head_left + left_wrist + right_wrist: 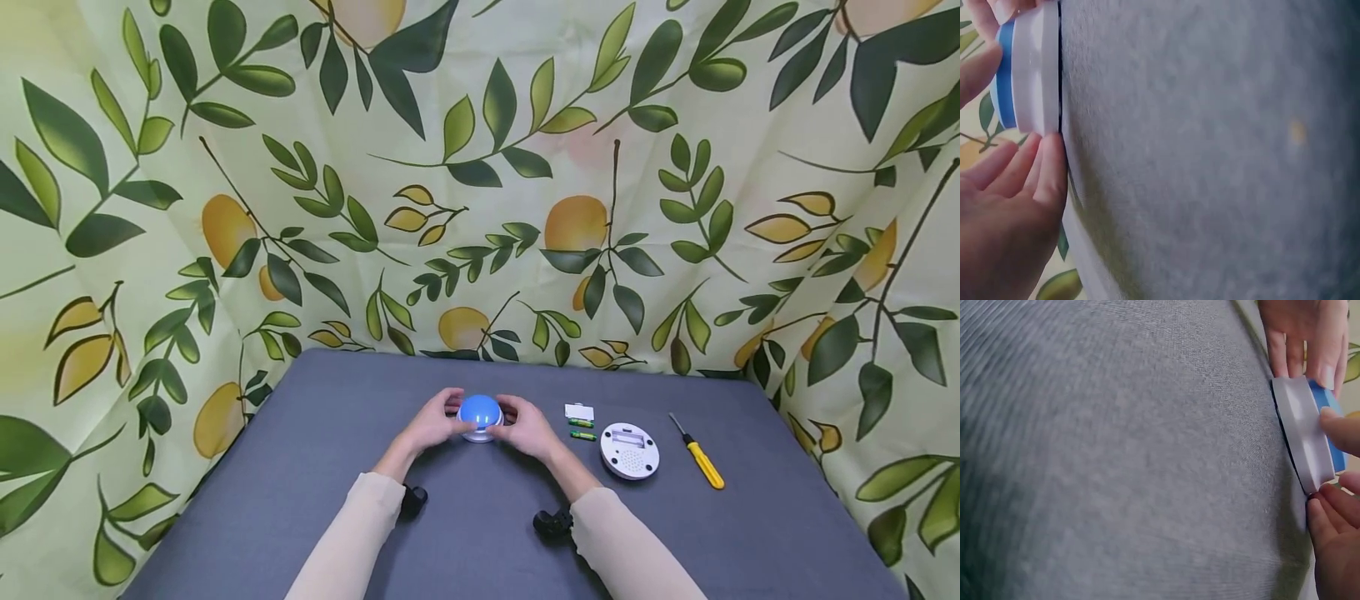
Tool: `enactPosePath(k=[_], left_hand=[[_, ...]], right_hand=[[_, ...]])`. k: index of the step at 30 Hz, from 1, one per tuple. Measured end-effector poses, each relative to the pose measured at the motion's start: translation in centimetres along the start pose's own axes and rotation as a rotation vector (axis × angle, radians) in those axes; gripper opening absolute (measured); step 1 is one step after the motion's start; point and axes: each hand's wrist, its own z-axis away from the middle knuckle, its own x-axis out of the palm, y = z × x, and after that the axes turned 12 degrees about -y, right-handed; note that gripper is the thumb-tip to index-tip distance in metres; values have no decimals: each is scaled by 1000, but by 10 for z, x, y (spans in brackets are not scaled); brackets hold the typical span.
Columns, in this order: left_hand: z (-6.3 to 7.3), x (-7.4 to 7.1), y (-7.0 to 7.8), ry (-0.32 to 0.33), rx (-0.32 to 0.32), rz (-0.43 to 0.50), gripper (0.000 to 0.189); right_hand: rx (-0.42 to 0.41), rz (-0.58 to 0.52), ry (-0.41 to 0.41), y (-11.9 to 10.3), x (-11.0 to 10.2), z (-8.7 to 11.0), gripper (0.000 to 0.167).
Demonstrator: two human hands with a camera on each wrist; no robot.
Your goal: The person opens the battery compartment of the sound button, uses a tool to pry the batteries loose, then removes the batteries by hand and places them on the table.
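Observation:
A push button with a blue dome and a white round base (480, 412) sits on the grey table, dome up. My left hand (435, 419) holds it from the left side, thumb at the front. On the opposite side my right hand (527, 427) grips it the same way. In the left wrist view, fingertips of the left hand (1013, 212) meet the lower edge of the white base (1036, 69). The right wrist view has the right hand's (1338, 544) fingers at the base's near end, with a thumb across the blue dome (1337, 453).
Right of the hands lies another white round base (630, 461), underside up, its battery slot uncovered. Beside it are two green batteries (582, 435) and a small white cover (579, 411). A yellow-handled screwdriver (705, 464) lies farther right. Leaf-patterned cloth (480, 275) hangs behind the table.

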Motion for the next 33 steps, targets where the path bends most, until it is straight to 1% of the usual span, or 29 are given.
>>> enactPosePath(k=[2,6,10,15,17,19,24,27,30,33], left_hand=[[-1,0,0,-13,-4,-6,71],[-1,1,-1,-26,-8,-49,66],[-1,2,1,-6,-19,-81,61],[0,1,5,-1,-27,-119,60],[1,2,6,2,-18,-122,60],[4,1,7,12,0,-105,60],[15,0,10,29,40,-64,61],[19,0,12,38,58,-73,63],[23,2,18,52,78,-89,63],[26,4,26,57,117,-101,61]], right_hand=[[8,11,14,1,1,0,65],[13,38,26,1,3,1,64],[6,28,34,1,3,2,62],[-11,14,48,1,1,3,58],[-18,12,52,1,0,4,57],[-15,1,51,-1,0,6,57],[-20,-22,54,-9,0,11,58],[-38,-24,70,-14,-1,16,59],[-57,-38,83,-19,-5,22,58],[-75,-59,96,-23,-10,29,56]])
